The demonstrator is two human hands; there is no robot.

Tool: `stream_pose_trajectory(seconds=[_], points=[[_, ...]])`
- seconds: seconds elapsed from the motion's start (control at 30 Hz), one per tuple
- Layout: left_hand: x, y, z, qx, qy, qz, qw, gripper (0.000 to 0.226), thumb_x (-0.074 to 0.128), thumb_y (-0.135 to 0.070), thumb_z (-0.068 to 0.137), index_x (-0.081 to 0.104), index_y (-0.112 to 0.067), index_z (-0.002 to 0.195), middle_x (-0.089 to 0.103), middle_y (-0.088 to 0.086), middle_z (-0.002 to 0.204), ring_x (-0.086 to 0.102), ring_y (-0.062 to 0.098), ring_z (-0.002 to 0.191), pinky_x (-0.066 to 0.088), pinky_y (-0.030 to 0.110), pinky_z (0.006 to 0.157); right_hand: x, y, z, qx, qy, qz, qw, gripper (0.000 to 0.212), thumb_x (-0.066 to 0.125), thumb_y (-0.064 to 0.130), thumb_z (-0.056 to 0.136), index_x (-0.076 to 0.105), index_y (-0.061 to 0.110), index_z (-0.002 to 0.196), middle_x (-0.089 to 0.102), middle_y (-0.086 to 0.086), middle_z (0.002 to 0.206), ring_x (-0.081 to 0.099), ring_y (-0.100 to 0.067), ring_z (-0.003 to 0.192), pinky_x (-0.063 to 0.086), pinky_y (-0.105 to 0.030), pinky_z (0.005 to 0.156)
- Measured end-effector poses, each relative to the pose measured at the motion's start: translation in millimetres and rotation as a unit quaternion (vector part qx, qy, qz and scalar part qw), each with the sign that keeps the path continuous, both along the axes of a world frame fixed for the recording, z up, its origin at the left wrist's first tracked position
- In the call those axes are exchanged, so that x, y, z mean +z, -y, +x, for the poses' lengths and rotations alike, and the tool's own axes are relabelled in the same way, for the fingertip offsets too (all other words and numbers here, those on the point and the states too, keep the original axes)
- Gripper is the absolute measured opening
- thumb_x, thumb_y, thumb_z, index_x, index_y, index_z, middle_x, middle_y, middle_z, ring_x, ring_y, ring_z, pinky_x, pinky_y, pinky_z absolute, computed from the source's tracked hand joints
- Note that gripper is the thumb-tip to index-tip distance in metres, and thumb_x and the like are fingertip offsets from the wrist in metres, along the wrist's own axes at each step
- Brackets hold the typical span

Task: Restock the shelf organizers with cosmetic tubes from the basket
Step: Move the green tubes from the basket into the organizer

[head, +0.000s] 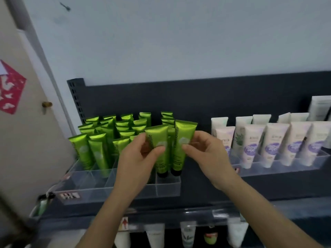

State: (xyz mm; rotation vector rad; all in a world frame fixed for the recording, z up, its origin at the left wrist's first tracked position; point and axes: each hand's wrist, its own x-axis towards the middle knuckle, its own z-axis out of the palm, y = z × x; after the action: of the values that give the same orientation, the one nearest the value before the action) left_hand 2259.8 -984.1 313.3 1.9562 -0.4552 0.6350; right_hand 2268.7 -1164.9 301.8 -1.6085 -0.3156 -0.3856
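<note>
Two green cosmetic tubes stand cap-down over the right front compartment of a clear acrylic organizer (166, 189). My left hand (139, 156) pinches the left green tube (159, 140) between thumb and fingers. My right hand (206, 153) pinches the right green tube (182, 138) at its middle. Behind and to the left, several more green tubes (107, 133) fill the organizer's rows. The basket is out of view.
A second clear organizer (304, 167) on the right holds several white and purple tubes (272, 144). The dark shelf back panel (197, 97) rises behind. A lower shelf shows more white tubes (155, 237). A door with a red paper decoration (10, 86) stands at the left.
</note>
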Motion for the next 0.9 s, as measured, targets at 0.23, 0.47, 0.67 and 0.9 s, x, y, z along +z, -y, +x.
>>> stream_pose_trajectory(seconds=[0.23, 0.47, 0.67, 0.9], points=[[-4.4, -38.9, 5.4, 0.034, -0.025, -0.013, 0.999, 0.014, 0.068, -0.027, 0.082, 0.062, -0.015, 0.084, 0.066, 0.002, 0.076, 0.059, 0.015, 0.07, 0.048, 0.026, 0.063, -32.4, -31.1, 24.4, -0.04, -0.008, -0.128, 0.991, 0.015, 0.071, 0.012, 0.08, 0.065, 0.02, 0.091, 0.07, -0.003, 0.086, 0.066, -0.023, 0.083, 0.055, -0.043, 0.078], [-16.1, -61.2, 11.1, 0.043, -0.048, 0.027, 0.998, 0.022, 0.069, -0.024, 0.081, 0.054, -0.01, 0.072, 0.051, -0.004, 0.06, 0.046, 0.003, 0.055, 0.037, 0.012, 0.052, -42.1, -31.9, 35.7, -0.059, -0.019, -0.226, 0.972, 0.013, 0.071, 0.016, 0.08, 0.063, 0.018, 0.091, 0.068, -0.001, 0.084, 0.064, -0.017, 0.081, 0.053, -0.028, 0.074], [-40.2, -64.1, 18.0, 0.041, -0.108, 0.077, 0.99, 0.03, 0.074, -0.025, 0.077, 0.054, -0.003, 0.073, 0.058, 0.009, 0.067, 0.052, 0.019, 0.062, 0.039, 0.02, 0.054, -45.6, -28.4, 33.4, -0.054, -0.028, -0.196, 0.979, 0.024, 0.076, 0.012, 0.076, 0.063, 0.021, 0.095, 0.069, 0.005, 0.087, 0.065, -0.008, 0.083, 0.053, -0.019, 0.077], [-33.0, -58.9, 6.8, 0.103, -0.104, 0.078, 0.986, 0.066, 0.081, -0.041, 0.064, 0.051, -0.02, 0.119, 0.058, -0.011, 0.104, 0.056, 0.006, 0.096, 0.047, 0.02, 0.08, -45.9, -23.7, 24.3, -0.055, -0.029, -0.15, 0.987, 0.04, 0.077, 0.01, 0.074, 0.057, 0.023, 0.107, 0.064, 0.006, 0.092, 0.064, -0.007, 0.088, 0.052, -0.013, 0.078]])
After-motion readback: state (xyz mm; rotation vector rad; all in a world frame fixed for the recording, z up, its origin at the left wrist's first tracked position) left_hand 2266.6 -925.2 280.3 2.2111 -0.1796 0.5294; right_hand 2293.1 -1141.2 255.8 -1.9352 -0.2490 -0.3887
